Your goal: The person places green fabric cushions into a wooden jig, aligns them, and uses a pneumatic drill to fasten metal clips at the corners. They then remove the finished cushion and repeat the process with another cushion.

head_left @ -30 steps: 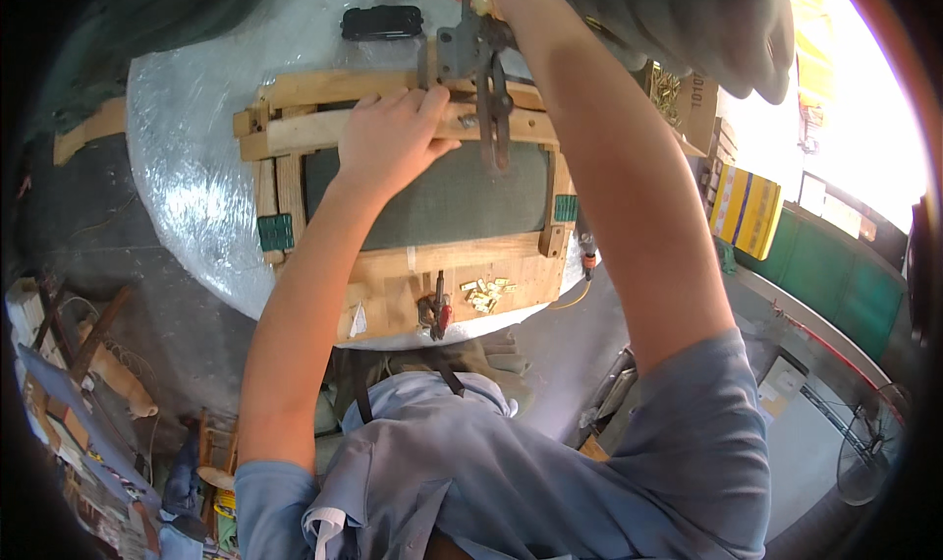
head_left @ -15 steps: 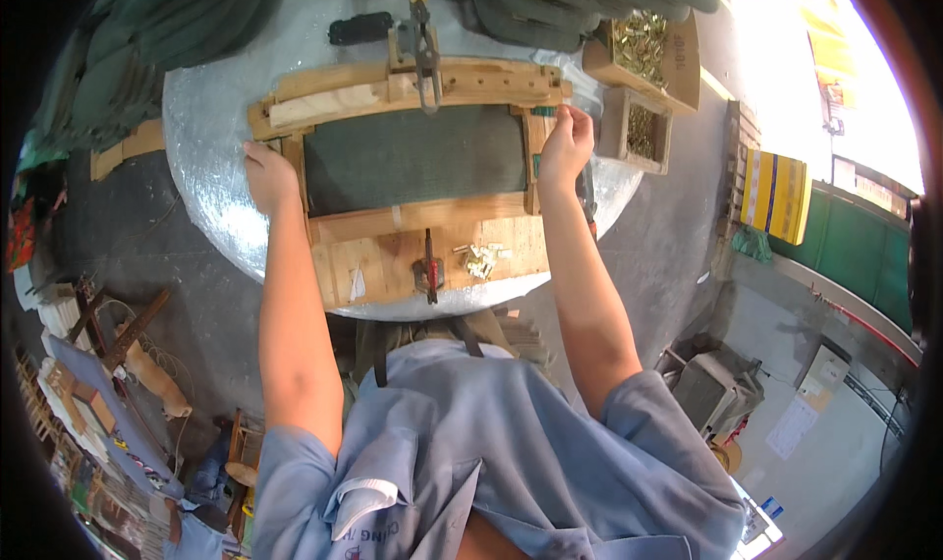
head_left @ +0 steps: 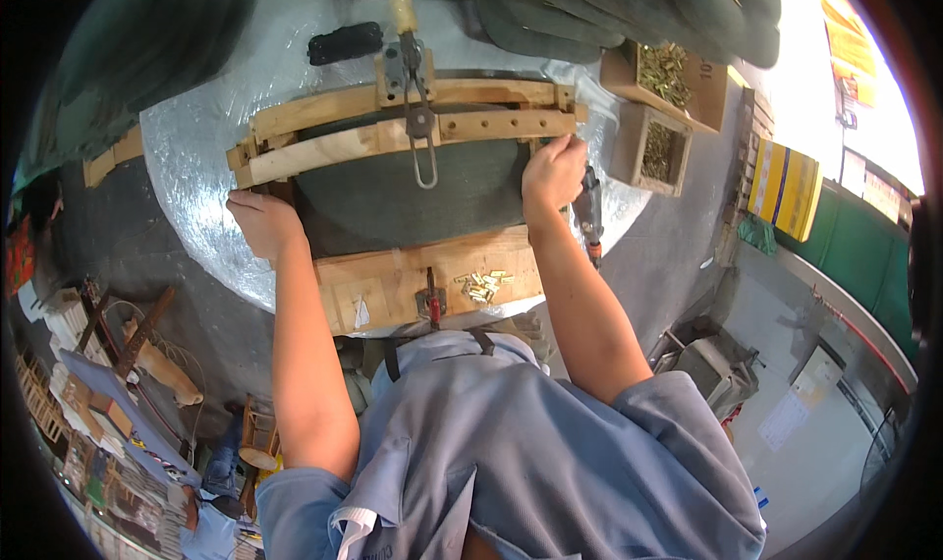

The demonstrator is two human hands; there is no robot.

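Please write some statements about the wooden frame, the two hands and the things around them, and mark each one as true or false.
1. The left hand is at the left end of the wooden frame. True.
2. The right hand is lifted high above the frame. False: it grips the frame's right side, at the edge of the dark fabric.
3. A metal clamp tool with a yellow handle lies across the top bars. True.
4. The two small boxes are at the left of the table. False: they stand at the right, holding small brass pieces.
5. Brass pieces lie on the near board. True.
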